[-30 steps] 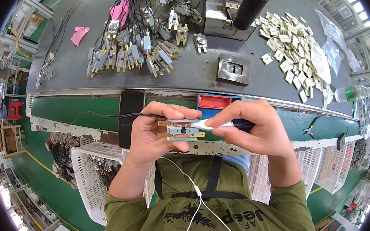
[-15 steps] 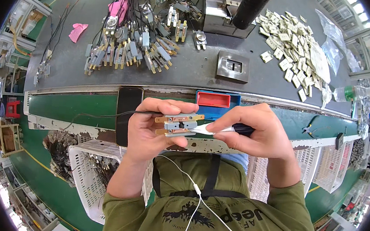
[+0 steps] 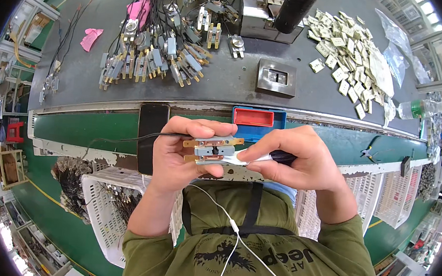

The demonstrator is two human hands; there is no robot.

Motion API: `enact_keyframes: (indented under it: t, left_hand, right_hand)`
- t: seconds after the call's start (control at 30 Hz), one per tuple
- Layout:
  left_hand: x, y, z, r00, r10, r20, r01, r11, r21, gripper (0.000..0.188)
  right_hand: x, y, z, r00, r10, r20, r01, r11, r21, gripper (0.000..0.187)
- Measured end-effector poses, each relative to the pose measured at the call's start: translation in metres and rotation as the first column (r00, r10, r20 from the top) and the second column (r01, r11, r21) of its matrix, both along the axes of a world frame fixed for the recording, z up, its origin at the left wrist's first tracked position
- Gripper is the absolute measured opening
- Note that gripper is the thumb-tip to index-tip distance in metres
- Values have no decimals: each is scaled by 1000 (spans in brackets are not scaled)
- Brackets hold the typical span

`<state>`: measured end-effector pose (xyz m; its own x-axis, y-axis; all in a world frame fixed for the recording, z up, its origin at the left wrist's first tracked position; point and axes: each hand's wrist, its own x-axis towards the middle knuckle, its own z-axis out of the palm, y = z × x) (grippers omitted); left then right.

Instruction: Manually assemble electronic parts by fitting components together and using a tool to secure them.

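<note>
My left hand (image 3: 178, 147) is closed round a small grey electrical part (image 3: 213, 150) with brass terminal tabs and copper-coloured strips, gripped by its upper and lower edges. A thin black wire (image 3: 126, 136) runs from it to the left. Between thumb and forefinger, my right hand (image 3: 303, 158) pinches a slim white-tipped tool (image 3: 237, 159) with a dark handle; its exact kind I cannot make out. Its tip touches or nearly touches the right side of the part, near the middle. The right fingers cover much of the tool.
On the dark table lie several wired parts (image 3: 154, 58), a steel block (image 3: 276, 79) and a heap of pale flat pieces (image 3: 351, 65). A black-handled press (image 3: 295, 10) stands behind. Closer are a phone (image 3: 152, 137), a blue tray (image 3: 280, 123) with a red box, and pliers (image 3: 371, 151).
My right hand has shifted slightly left, bringing the white tip closer in against the grey part. My left hand keeps its hold, almost still.
</note>
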<state>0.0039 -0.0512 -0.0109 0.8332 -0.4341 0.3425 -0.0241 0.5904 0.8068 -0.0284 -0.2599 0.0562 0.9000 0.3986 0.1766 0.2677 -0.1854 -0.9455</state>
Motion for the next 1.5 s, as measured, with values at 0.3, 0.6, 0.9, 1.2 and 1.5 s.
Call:
enact_keyframes:
  t: [0.3, 0.6, 0.9, 1.2, 1.5]
  left_hand:
    - [-7, -3, 3, 995, 100, -30, -100, 995, 8, 54]
    - [-5, -3, 0, 989, 139, -46, -136, 989, 54, 56]
    - [-2, -6, 0, 995, 94, 22, -95, 992, 86, 55]
    - [0, -3, 0, 998, 62, -21, -62, 998, 19, 53]
    - [1, -1, -1, 999, 50, 9, -50, 998, 25, 52]
  right_hand:
    - [1, -5, -2, 999, 34, -28, -34, 999, 25, 12]
    - [0, -8, -3, 997, 67, -38, -65, 997, 51, 13]
    - [1, -11, 0, 999, 19, -34, -18, 999, 29, 13]
    - [1, -8, 0, 995, 30, -96, -28, 999, 25, 12]
    - [2, -5, 5, 998, 5, -62, -6, 1000, -10, 12]
